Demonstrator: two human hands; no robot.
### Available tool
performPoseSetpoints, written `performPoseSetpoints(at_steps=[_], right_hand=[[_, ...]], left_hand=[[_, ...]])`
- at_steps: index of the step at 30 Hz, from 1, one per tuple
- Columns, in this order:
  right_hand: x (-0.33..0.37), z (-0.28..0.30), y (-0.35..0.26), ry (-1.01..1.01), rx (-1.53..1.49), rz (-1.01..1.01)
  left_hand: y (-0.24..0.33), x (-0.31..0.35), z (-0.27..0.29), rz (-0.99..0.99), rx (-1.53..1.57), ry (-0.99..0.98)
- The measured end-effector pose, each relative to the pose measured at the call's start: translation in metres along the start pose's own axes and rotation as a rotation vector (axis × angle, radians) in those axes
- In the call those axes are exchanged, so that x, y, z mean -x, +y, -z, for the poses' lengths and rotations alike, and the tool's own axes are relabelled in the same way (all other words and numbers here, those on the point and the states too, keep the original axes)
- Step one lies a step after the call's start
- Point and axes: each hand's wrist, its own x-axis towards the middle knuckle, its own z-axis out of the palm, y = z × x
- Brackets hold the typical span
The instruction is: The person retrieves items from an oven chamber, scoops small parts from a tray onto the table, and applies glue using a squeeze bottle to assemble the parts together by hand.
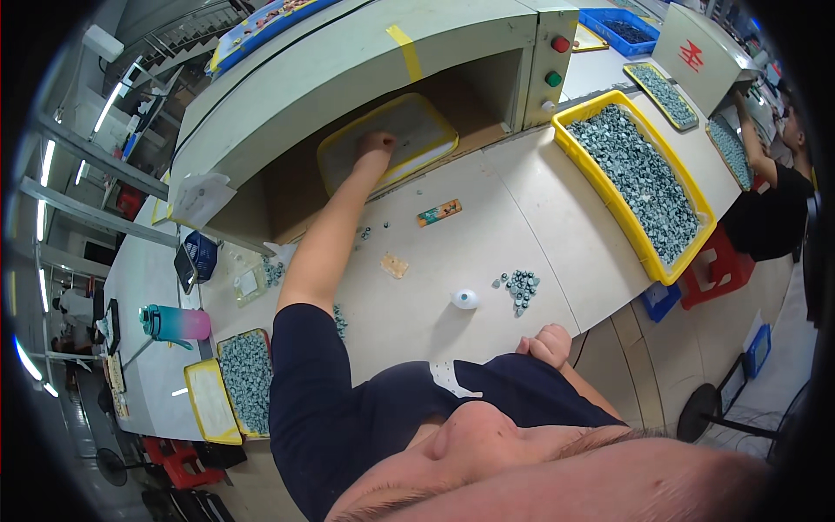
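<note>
Workshop, pale tabletop [496,252]; all places given from the cream cabinet [348,78], its low opening facing you.
Inside the cabinet: one yellow-rimmed tray [424,143], small dark bits on its base.
Your left hand [377,148]: inside the cabinet, over the tray, fingers curled; whether they grip anything, cannot tell.
Your right hand [548,346]: in front of the cabinet, by the near edge, loosely closed; contents cannot be told.
In front of the cabinet: one orange-and-green stick-shaped item [439,212]; one beige scrap [394,265]; farther out, one white bottle [464,299], a blue-green cluster [522,291] near it.
Right of the cabinet: one yellow bin [618,209], filled with blue-green pieces [635,174]; beyond, a co-worker [770,204] in dark clothing.
</note>
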Motion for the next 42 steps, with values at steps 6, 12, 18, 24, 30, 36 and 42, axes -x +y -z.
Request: performPoseSetpoints(at_steps=[6, 12, 18, 24, 30, 36, 42], right_hand=[[-0.005, 0.000, -0.004, 0.000, 0.023, -0.013], [-0.006, 0.001, -0.002, -0.002, 0.022, -0.006], [-0.006, 0.006, -0.003, -0.019, 0.014, 0.027], [-0.006, 0.008, -0.005, 0.031, 0.005, 0.027], [-0.005, 0.011, -0.001, -0.025, 0.047, 0.026], [-0.025, 0.001, -0.011, -0.134, 0.161, -0.280], [-0.032, -0.010, -0.012, -0.604, 0.334, -0.499]], left_hand=[[0.018, -0.013, -0.027, -0.106, 0.041, 0.025], [0.020, -0.022, -0.033, -0.136, -0.091, 0.008], [0.027, -0.027, -0.024, -0.229, -0.282, -0.138], [0.021, 0.004, 0.005, -0.200, -0.096, -0.165], [0.029, 0.120, 0.091, -0.160, 0.295, -0.078], [-0.023, 0.278, 0.135, 0.056, 0.229, -0.010], [-0.045, 0.390, 0.136, 0.122, 0.152, 0.135]])
